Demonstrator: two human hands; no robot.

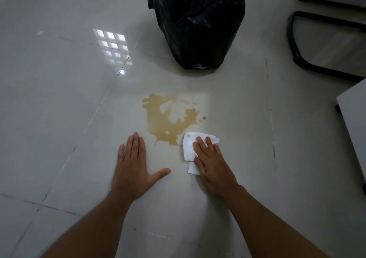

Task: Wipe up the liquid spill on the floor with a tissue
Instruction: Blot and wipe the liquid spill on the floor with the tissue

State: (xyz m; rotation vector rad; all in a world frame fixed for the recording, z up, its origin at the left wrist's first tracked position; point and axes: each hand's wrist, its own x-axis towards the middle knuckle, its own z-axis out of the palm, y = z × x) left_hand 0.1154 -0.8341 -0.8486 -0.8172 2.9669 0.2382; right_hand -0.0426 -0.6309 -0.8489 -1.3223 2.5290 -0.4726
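On the glossy pale grey tiled floor (59, 99), a tan, irregular puddle of spilled liquid (158, 125) lies in front of a bin lined with a crumpled black plastic bag (196, 24). At the puddle's near right edge sits a folded white paper tissue (189, 146), its left border just touching the wet margin and still looking white and dry. The right hand (210, 158) lies on top of the tissue with fingers straight and close together, pressing it flat against the tile; nothing is curled round it. The left hand (134, 168) is planted palm-down on the bare floor just left of the spill, fingers extended and thumb splayed, holding nothing (it looks like a brace for the lean forward).

Almost all of the spill seems untouched, so the wiping appears barely begun. The main risk is that one small tissue will saturate well before the puddle is gone; pushed on after that, it would likely smear liquid across the tile and into the grout lines rather than lift it. Wet tissue may also tear or ball up under a flat palm. A broad sweep leftward could carry liquid toward the bracing hand, which on so slick a floor might slip. The small droplets (203, 119) at the right could easily be missed.
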